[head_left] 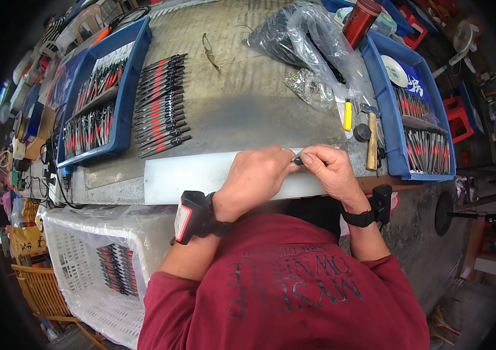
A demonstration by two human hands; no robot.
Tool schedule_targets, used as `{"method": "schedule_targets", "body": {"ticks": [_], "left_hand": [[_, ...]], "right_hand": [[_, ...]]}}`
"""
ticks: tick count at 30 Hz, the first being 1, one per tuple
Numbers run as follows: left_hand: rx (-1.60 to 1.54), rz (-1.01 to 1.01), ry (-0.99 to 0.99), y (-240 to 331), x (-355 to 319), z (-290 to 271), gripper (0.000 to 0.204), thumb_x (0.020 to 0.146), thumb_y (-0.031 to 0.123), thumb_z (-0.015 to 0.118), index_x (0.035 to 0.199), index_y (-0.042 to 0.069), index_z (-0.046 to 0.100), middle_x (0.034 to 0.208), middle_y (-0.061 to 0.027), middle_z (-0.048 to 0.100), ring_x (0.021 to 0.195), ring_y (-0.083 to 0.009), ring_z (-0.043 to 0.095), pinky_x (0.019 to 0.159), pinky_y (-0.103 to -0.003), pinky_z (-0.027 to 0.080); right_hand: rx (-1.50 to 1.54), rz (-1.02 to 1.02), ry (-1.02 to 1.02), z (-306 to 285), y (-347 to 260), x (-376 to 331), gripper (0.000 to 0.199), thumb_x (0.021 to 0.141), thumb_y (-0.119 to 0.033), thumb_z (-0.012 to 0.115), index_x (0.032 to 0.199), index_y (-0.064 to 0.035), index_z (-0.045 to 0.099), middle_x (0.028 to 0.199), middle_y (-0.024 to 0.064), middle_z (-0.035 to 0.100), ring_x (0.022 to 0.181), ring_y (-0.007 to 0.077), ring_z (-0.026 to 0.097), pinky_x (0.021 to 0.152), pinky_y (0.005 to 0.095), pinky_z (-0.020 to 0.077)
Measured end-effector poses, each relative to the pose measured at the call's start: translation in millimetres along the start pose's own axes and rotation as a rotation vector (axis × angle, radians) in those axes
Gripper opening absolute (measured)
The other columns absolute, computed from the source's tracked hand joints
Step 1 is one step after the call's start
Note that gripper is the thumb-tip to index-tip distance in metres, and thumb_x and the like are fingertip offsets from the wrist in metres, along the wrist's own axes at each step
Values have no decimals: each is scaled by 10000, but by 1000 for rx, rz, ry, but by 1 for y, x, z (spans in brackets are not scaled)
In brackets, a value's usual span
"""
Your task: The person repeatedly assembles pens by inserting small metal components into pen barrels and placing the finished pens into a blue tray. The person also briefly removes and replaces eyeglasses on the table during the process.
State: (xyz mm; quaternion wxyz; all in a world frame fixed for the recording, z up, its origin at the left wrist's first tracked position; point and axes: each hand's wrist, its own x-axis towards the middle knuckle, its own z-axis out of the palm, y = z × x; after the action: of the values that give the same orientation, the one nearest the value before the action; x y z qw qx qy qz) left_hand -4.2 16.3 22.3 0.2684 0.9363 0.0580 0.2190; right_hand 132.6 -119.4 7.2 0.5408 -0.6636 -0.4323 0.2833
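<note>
The left hand (259, 175) and right hand (331, 170) meet above a flat white plastic board (181, 178) at the near edge of the grey worktop (219, 125). Both are closed at the fingertips on a small dark piece (298, 160), the right pinching with thumb and forefinger; the two-handed hold presumably steadies so small a part. The board probably shields the work surface.

At left, slim black-and-red pen-shaped items (159, 108) lie in a close column, apparently for easy reach and counting. A wooden-handled hammer (372, 143) and a yellow-handled tool (348, 115) lie to the right, likely kept within reach.

Fingers cover most of the piece; its full shape cannot be determined. Contents of the clear plastic bag (324, 44) are indistinct. The white plastic crate (61, 256) is partly hidden by the left arm and clothing.
</note>
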Motion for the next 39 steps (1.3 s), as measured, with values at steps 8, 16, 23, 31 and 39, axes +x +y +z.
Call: {"method": "schedule_targets", "body": {"ticks": [8,16,23,31,39], "left_hand": [[149,-47,112,13,2,9,123,817,146,644,833,65,553,650,-96,505,552,-301,560,475,-407,448],[74,-111,8,7,-1,7,120,822,150,641,850,51,579,699,-115,556,614,-333,576,529,-428,463],[-198,-219,-64,0,0,6,161,832,160,642,909,19,631,800,-168,619,732,-363,602,631,-413,478],[-521,-274,-130,-2,4,1,243,891,243,596,922,8,648,774,-172,625,676,-316,598,615,-378,462],[-623,-417,-199,-7,2,6,402,846,391,652,774,-4,674,586,-155,572,519,-235,538,514,-344,425]], "right_hand": [[-145,-125,198,11,3,5,215,940,-170,553,904,29,628,735,44,578,679,129,522,621,257,421],[206,172,-25,-3,1,4,313,990,-244,476,979,24,637,774,-34,537,715,45,456,644,210,398],[14,-36,-61,-8,-1,-1,250,946,-157,533,1101,23,608,745,-6,543,663,57,461,588,207,389],[-195,-114,-78,-19,-16,-6,226,875,-80,603,1073,30,612,863,88,633,754,146,599,665,268,474],[-224,-257,-192,-22,-21,-4,192,823,-60,641,1000,14,639,863,140,655,767,262,630,682,340,488]]}}
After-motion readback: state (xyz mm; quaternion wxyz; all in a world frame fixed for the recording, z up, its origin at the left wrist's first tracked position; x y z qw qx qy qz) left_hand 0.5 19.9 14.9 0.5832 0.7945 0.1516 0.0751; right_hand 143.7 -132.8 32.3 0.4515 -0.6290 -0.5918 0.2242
